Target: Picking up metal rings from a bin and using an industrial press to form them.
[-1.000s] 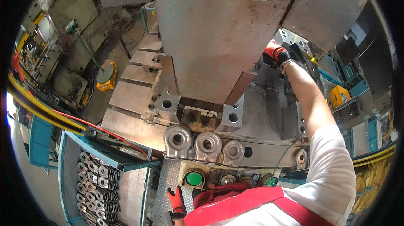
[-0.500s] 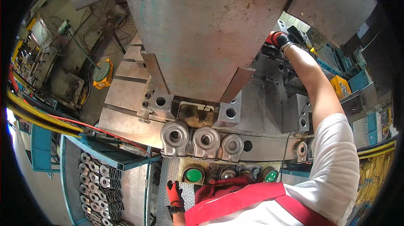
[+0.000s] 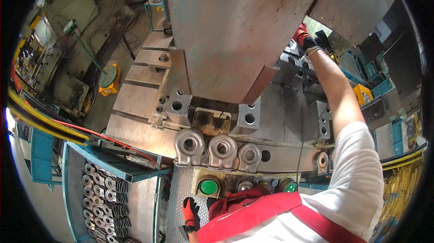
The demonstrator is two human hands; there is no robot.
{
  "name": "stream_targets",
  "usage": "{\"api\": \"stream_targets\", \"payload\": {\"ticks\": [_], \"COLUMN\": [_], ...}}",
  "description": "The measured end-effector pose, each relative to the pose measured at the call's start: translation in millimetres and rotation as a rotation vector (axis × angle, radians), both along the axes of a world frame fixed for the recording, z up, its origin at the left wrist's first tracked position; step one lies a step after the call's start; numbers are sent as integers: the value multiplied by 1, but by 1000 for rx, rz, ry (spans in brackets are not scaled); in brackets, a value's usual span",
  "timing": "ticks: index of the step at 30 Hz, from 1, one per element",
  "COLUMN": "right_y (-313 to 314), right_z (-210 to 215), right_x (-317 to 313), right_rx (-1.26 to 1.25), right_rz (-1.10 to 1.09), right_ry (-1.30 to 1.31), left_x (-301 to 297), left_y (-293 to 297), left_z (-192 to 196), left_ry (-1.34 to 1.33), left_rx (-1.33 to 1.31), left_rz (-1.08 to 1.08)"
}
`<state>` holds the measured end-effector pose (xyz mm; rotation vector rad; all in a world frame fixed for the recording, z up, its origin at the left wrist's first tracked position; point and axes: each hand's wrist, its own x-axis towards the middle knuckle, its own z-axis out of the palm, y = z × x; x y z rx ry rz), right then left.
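Observation:
My left hand (image 3: 191, 212), in a red and black glove, hovers over a tread-plate panel (image 3: 183, 181) beside a green push button (image 3: 209, 186). Its fingers are loosely apart with nothing in them. My right arm stretches far up past the press's big steel upper block (image 3: 226, 39). The gloved right hand (image 3: 302, 36) is at that block's far right edge; its fingertips are hidden there, so any hold is not visible. Three pressed metal parts with round holes, among them a left one (image 3: 189, 146), a middle one (image 3: 222, 151) and a right one (image 3: 249, 156), stand along the bed's front edge.
Below the upper block sit steel die blocks with holes (image 3: 247, 118). Another pressed part (image 3: 321, 162) stands farther right. At lower left, a blue-framed bin (image 3: 68, 188) holds many stacked parts. A second green button (image 3: 290, 186) is by my apron. A red hose (image 3: 108, 138) runs at left.
My view has shifted slightly, so the upper block appears farther right. The right hand stays reached out at the block's far edge, and the left hand remains low by the panel.

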<state>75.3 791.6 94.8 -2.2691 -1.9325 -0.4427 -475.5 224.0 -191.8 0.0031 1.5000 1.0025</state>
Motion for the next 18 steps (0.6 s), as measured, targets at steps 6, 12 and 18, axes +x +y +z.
{"api": "stream_targets", "payload": {"ticks": [6, 12, 18], "right_y": [-60, -70, -88], "right_z": [8, 26, 38], "right_x": [-55, -77, -113], "right_rx": [-120, -27, 189], "right_rz": [-147, -233, -370], "right_ry": [145, 231, 469], "left_x": [0, 1, -4], "left_y": [7, 8, 11], "left_z": [8, 7, 6], "left_ry": [22, 53, -4], "left_rx": [7, -37, 87], "left_rz": [38, 1, 11]}}
